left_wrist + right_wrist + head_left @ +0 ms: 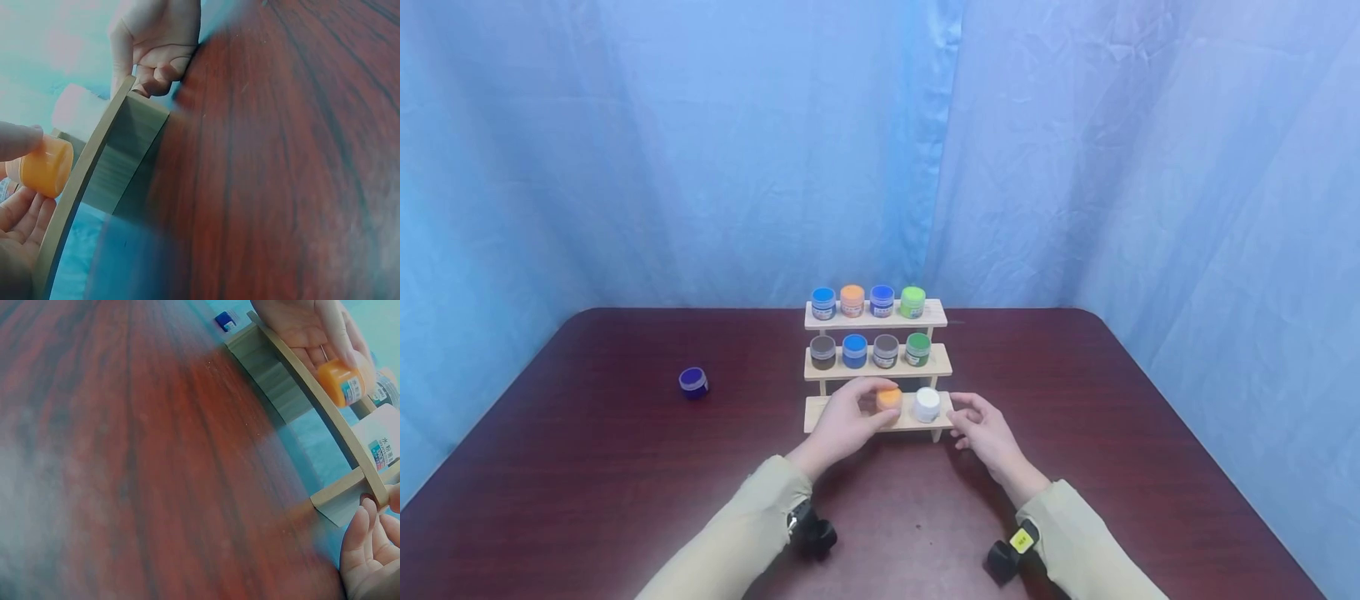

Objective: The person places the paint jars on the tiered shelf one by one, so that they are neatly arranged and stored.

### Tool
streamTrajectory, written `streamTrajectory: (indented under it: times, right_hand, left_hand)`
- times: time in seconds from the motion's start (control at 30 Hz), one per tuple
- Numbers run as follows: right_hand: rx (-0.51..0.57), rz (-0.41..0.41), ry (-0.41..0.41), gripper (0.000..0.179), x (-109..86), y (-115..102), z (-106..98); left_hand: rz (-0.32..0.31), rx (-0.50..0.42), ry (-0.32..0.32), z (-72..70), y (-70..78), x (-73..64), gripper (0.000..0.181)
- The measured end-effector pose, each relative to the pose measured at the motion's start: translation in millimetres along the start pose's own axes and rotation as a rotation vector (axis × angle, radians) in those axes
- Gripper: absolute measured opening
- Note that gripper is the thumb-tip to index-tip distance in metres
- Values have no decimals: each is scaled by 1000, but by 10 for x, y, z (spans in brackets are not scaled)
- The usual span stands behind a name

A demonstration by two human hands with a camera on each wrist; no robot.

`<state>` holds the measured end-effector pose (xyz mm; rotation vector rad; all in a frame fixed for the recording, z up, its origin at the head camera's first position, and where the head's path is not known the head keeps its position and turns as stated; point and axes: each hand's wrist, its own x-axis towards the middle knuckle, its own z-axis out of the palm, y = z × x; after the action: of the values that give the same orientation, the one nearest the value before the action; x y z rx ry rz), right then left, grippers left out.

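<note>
A three-tier wooden rack [817, 410] stands on the table with small paint jars on its steps. On the lowest step, my left hand [844, 421] holds an orange paint jar [47, 166] between thumb and fingers. To the right of that jar sits a white paint jar [927, 406], its label showing in the right wrist view. My right hand [992, 435] grips the right end of the lowest step, thumb and fingers at its edge. Part of the orange jar is hidden behind the left fingers.
Blue, orange, violet-blue and light green jars [913, 302] line the top step. The middle step bears brown, blue and green jars [917, 350]. A dark blue jar [693, 382] stands alone on the dark red table [625, 483] at left. Blue curtains [760, 167] hang behind.
</note>
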<state>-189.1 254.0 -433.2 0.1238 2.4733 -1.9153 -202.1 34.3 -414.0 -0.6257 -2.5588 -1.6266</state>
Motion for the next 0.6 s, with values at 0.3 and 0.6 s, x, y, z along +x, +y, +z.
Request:
streamTrajectory:
  times: [0.3,0.6]
  right_hand:
    - [8,6,3,37,4,-5,2]
    - [16,8,2,38,7,-2,4]
  left_hand:
    - [17,74,9,60,6,15,34]
    - [13,102,25,81,11,16,34]
